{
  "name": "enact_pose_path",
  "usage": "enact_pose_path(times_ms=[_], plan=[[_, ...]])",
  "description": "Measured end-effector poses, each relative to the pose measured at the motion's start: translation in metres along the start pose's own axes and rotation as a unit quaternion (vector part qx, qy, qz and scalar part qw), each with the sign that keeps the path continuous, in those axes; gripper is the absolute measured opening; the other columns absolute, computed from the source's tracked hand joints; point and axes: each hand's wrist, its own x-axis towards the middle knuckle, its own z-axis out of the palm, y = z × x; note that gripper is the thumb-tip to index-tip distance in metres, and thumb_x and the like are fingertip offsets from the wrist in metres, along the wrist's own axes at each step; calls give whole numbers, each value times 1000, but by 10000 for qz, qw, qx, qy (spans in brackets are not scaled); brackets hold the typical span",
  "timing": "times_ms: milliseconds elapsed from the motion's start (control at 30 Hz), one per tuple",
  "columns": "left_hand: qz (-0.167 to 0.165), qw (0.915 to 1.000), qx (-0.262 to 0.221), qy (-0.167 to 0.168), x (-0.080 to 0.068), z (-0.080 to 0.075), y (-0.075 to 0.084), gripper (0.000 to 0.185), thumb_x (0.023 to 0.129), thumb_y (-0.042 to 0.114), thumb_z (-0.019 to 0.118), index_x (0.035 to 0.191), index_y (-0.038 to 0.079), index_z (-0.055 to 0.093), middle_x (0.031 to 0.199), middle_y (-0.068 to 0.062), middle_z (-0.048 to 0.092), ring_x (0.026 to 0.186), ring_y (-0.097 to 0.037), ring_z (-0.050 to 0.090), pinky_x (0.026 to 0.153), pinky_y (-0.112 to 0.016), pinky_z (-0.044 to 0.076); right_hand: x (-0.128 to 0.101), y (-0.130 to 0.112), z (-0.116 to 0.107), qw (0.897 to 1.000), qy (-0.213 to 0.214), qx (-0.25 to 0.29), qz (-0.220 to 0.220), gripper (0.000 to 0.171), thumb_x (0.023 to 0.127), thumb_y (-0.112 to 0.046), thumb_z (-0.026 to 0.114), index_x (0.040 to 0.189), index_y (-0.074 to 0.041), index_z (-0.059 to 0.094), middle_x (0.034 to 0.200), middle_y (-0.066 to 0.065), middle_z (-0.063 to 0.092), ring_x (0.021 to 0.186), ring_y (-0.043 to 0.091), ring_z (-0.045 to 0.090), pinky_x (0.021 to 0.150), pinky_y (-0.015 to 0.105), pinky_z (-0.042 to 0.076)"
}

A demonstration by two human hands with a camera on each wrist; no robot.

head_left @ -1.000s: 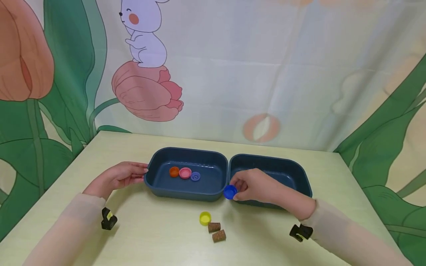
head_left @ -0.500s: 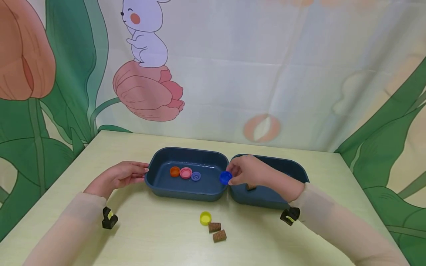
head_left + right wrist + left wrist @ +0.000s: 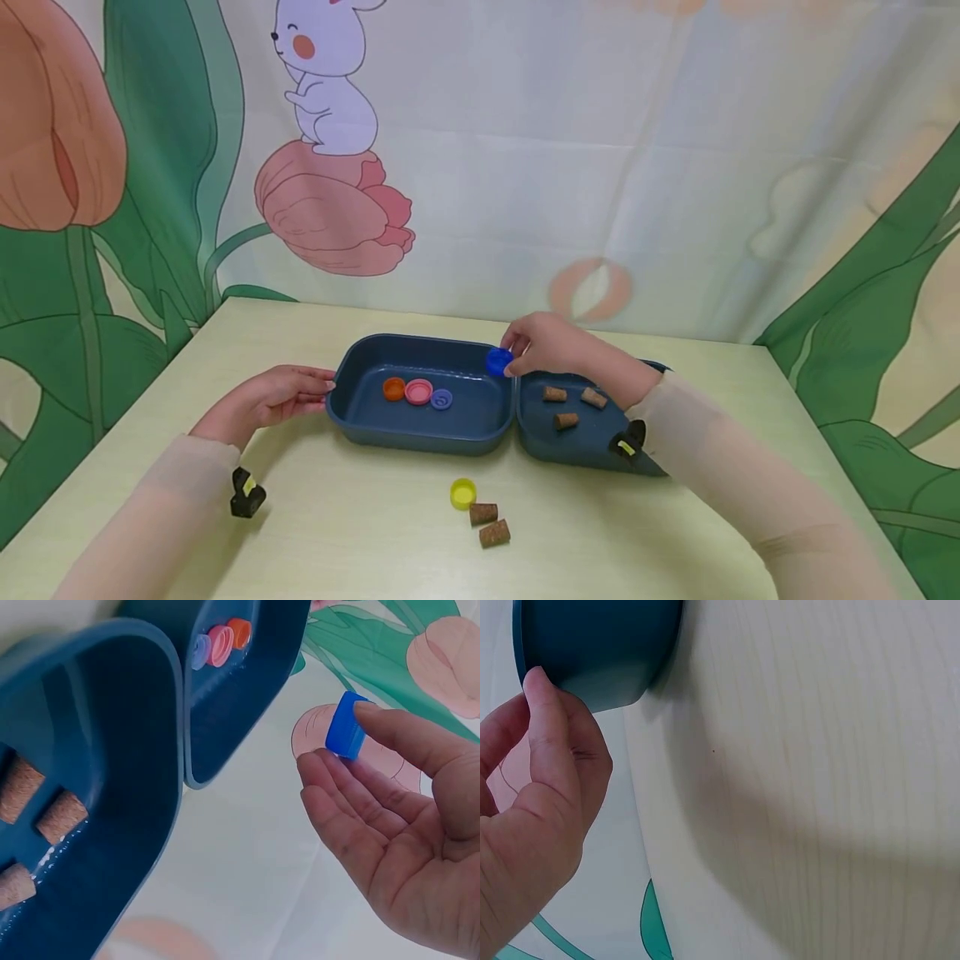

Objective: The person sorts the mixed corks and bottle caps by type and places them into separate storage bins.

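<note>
In the head view my right hand (image 3: pixel 551 343) pinches a blue bottle cap (image 3: pixel 498 362) between thumb and fingers, above the back corner where the two dark blue trays meet. Its thumb lies against one side of the cap (image 3: pixel 346 726) in the right wrist view. My left hand (image 3: pixel 281 392) rests fairly straight fingers at the outer left end of the left tray (image 3: pixel 420 442). In that tray an orange cap (image 3: pixel 393 389), a pink cap (image 3: pixel 418 392) and a purple cap (image 3: pixel 442 400) sit in a row.
The right tray (image 3: pixel 585 461) contains cork stoppers (image 3: pixel 566 421), partly screened by my right forearm. In front of the trays, a yellow cap (image 3: pixel 462 494) lies beside two more corks (image 3: pixel 494 533). A printed curtain (image 3: pixel 480 167) hangs behind the table (image 3: pixel 337 533).
My right hand has carried the blue cap up and slightly left, from the trays' front edge to above their back corner. Corks in the right tray have come into view. My left hand stays put.
</note>
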Motion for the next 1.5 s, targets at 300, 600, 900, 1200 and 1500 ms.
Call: enact_pose_path(times_ms=[300,600,900,1200,1500], plan=[[64,10000,2,-60,4,-2,-3,56,106,8,51,153,-14,29,87,8,74,79,-3,72,79,-18,62,24,-6,-5,9989,-196,-381,209,35,92,-20,76,122,-2,70,115,14,75,102,24,69,88,33,58],[6,10000,-19,-2,3,-2,-3,56,106,8,51,154,-12,30,88,7,75,79,-3,72,80,-19,62,59,-10,-4,9955,-609,-594,422,36,92,-20,75,123,-1,70,96,10,77,79,15,66,74,24,55],[0,10000,-5,0,1,0,0,57,106,9,51,154,-12,30,89,7,75,81,-4,73,81,-19,62,81,-16,0,9895,-1009,-314,983,32,93,-19,75,119,-3,69,114,12,75,81,12,67,79,24,60],[11,10000,33,2,2,-2,-2,56,106,9,51,154,-13,30,89,7,75,81,-4,72,82,-20,62,100,-18,12,9779,-1559,-414,1330,28,93,-20,75,116,-6,74,121,13,75,90,16,70,88,28,61],[5,10000,52,8,1,-1,-1,56,106,9,51,153,-13,31,88,7,74,80,-3,72,80,-19,62,116,-26,18,9589,-2061,-751,1802,36,93,-25,75,122,-3,74,124,14,75,112,25,70,93,30,58]])
